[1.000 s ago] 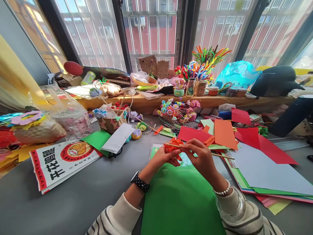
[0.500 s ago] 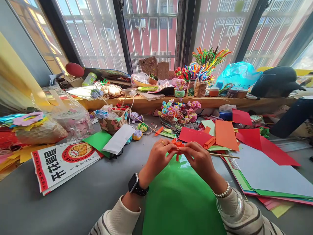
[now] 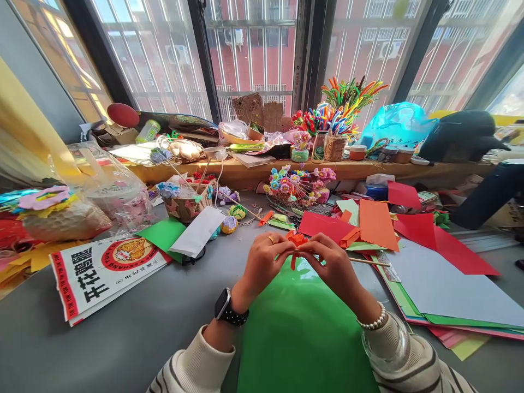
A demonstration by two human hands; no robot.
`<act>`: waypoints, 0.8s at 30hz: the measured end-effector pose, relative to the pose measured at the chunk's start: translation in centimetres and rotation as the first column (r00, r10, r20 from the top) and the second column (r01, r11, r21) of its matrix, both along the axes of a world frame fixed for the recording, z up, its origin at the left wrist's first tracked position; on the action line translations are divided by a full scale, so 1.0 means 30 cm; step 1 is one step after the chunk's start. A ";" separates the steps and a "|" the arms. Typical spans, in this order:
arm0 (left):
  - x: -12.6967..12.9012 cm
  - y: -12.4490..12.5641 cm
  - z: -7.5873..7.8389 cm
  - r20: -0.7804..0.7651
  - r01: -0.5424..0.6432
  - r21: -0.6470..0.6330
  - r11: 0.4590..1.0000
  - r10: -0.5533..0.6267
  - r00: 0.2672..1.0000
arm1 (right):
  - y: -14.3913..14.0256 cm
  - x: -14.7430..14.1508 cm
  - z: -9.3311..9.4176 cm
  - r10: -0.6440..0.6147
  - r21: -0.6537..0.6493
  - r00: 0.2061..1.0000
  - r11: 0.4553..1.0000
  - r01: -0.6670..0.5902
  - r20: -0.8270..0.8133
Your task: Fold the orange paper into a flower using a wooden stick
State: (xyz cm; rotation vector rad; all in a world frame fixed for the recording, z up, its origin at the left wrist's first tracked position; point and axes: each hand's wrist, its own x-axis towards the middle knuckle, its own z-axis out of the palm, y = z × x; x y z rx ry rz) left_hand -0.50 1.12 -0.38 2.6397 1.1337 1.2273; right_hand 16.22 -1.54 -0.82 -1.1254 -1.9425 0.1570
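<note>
Between my fingertips is a small folded piece of orange-red paper (image 3: 297, 238), with a narrow strip hanging below it. My left hand (image 3: 265, 262) pinches it from the left, a ring on one finger. From the other side my right hand (image 3: 332, 266) pinches it too, and the fingertips of both hands nearly meet. The fingers cover part of the paper, so its full shape is hidden. Both hands are above the far end of a glossy green sheet (image 3: 305, 338). A thin wooden stick (image 3: 368, 261) lies just right of my right hand.
On the right lie orange paper (image 3: 377, 225), red paper (image 3: 325, 226) and a stack of large sheets (image 3: 458, 284). A printed paper bag (image 3: 110, 273) and a white envelope-like paper (image 3: 198, 232) are on the left. Paper flowers (image 3: 290, 183) and a basket (image 3: 186, 207) stand at the back.
Both hands keep their pinch on the orange-red paper. The paper has tilted slightly, its hanging strip shifting a little left, and more of its top shows. The view has shifted slightly.
</note>
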 end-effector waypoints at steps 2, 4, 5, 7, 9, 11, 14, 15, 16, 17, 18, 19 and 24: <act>0.000 -0.001 -0.002 -0.009 -0.016 0.049 0.999 0.016 1.000 | 0.001 0.000 0.006 0.013 -0.045 0.999 0.999 -0.015 -0.036; 0.002 -0.003 -0.004 -0.027 -0.033 0.117 0.993 0.037 0.999 | 0.003 0.000 0.010 0.004 -0.086 0.998 0.996 -0.010 -0.064; 0.003 -0.005 -0.004 -0.039 -0.037 0.154 0.987 0.043 0.998 | 0.004 -0.001 0.011 -0.007 -0.102 0.997 0.995 -0.001 -0.075; 0.006 -0.010 -0.004 -0.065 -0.031 0.226 0.974 0.046 0.997 | 0.006 -0.002 0.012 -0.032 -0.130 0.995 0.991 0.019 -0.097; 0.009 -0.014 -0.004 -0.081 -0.024 0.284 0.959 0.049 0.996 | 0.007 -0.002 0.012 -0.047 -0.161 0.990 0.987 0.026 -0.131; 0.011 -0.018 -0.003 -0.090 -0.020 0.318 0.948 0.051 0.995 | 0.008 -0.001 0.013 -0.045 -0.201 0.985 0.980 0.011 -0.168; 0.013 -0.020 -0.003 -0.098 -0.016 0.317 0.948 0.049 0.994 | 0.010 0.003 0.017 -0.027 -0.242 0.978 0.970 -0.023 -0.205; 0.014 -0.020 -0.004 -0.100 -0.015 0.311 0.950 0.048 0.994 | 0.011 0.005 0.018 -0.022 -0.250 0.978 0.968 -0.032 -0.209; 0.014 -0.020 -0.004 -0.101 -0.013 0.305 0.952 0.046 0.994 | 0.012 0.006 0.019 -0.018 -0.258 0.978 0.966 -0.037 -0.210; 0.014 -0.020 -0.004 -0.102 -0.011 0.302 0.953 0.043 0.994 | 0.013 0.008 0.019 -0.016 -0.264 0.978 0.964 -0.041 -0.209; 0.014 -0.020 -0.004 -0.104 -0.007 0.297 0.955 0.040 0.994 | 0.014 0.009 0.019 -0.014 -0.268 0.978 0.962 -0.043 -0.207; 0.013 -0.019 -0.004 -0.106 -0.005 0.293 0.956 0.038 0.994 | 0.014 0.009 0.018 -0.011 -0.267 0.979 0.963 -0.045 -0.204; 0.013 -0.018 -0.008 -0.084 -0.007 0.266 0.964 0.030 0.996 | 0.006 -0.001 0.013 -0.017 -0.162 0.990 0.987 -0.007 -0.143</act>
